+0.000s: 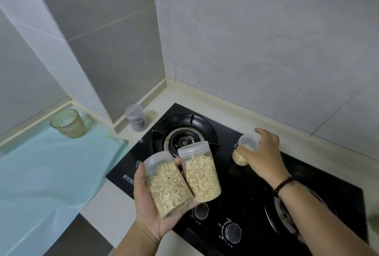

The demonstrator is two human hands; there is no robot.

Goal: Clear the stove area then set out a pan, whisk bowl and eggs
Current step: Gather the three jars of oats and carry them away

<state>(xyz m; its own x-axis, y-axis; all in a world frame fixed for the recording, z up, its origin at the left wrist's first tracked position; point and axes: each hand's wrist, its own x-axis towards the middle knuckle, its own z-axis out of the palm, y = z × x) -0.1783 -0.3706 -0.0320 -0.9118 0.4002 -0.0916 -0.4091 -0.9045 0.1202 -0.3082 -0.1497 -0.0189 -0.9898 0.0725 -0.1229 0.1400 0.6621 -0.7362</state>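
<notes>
Now both hands are lifting oat jars off the black stove (pixel 242 173).

At lower centre, the left hand (pixel 151 204) curls its grip round two clear lidded jars of oats (pixel 182 180), held side by side above the stove's front edge. At right, the right hand (pixel 260 153) closes over a smaller jar (pixel 242 153), seemingly resting on the glass between the burners. A grey-lidded jar (pixel 135 118) and a green glass (pixel 68 123) stand on the table, upper left.

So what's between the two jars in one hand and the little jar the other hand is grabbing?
In the head view, only bare black stovetop lies between the two oat jars and the small jar.
</notes>
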